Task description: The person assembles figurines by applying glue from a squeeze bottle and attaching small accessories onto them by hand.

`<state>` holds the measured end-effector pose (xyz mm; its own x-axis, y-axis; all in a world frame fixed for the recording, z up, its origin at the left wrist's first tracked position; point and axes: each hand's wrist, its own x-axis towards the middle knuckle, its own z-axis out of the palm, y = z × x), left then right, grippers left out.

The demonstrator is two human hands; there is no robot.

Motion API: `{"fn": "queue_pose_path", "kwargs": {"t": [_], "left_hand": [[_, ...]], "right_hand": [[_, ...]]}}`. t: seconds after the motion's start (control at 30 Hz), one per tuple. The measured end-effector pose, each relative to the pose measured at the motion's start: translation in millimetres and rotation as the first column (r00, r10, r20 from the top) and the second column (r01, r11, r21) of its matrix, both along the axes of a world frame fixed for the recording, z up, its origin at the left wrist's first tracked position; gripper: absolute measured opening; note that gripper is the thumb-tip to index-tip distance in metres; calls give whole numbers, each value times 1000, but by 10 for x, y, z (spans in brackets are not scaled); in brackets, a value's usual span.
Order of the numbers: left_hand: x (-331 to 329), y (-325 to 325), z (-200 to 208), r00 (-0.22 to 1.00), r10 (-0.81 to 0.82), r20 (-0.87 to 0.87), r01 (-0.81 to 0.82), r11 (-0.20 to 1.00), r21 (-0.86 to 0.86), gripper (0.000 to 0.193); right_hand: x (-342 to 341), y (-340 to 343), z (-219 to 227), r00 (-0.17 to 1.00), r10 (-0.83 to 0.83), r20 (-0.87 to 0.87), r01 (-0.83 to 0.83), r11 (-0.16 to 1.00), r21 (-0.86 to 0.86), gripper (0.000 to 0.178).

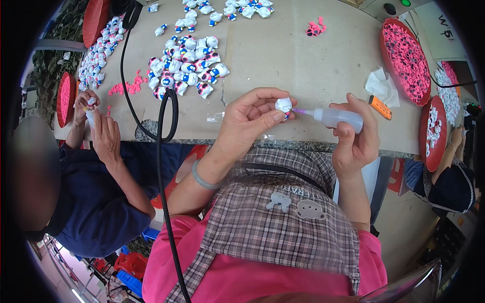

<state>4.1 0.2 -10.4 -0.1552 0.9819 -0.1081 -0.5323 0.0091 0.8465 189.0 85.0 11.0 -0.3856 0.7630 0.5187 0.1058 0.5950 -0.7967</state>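
Note:
Over the table's near edge, my left hand [248,115] pinches a small white and blue figurine [283,105] between thumb and fingers. From the right, my right hand [357,141] grips a translucent squeeze bottle [343,120] lying sideways in the fingers. Its thin purple nozzle [302,111] points left and meets or nearly meets the figurine's side; I cannot tell whether it touches. Beyond my left hand lies a heap of similar figurines [184,65], white and blue with pink parts.
Pink pieces fill a red tray [431,93] at right; another red tray [438,162] holds white pieces. Near them lie a crumpled tissue [380,87] and an orange box cutter [380,107]. A black cable [162,121] hangs at left, beside a co-worker's hands [105,136].

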Motion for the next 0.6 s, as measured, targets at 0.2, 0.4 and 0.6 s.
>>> {"fn": "queue_pose_path", "kwargs": {"t": [0.2, 0.4, 0.6], "left_hand": [[10, 10, -24, 1000, 22, 7, -22, 1000, -3, 29], [13, 19, -62, 1000, -7, 10, 7, 1000, 7, 29], [2, 13, -59, 1000, -16, -5, 16, 1000, 9, 28]], "right_hand": [[-12, -5, 0, 1000, 12, 10, -12, 1000, -28, 38], [-45, 7, -34, 999, 14, 32, -15, 1000, 26, 41], [-36, -2, -45, 1000, 5, -9, -4, 1000, 8, 38]]}}
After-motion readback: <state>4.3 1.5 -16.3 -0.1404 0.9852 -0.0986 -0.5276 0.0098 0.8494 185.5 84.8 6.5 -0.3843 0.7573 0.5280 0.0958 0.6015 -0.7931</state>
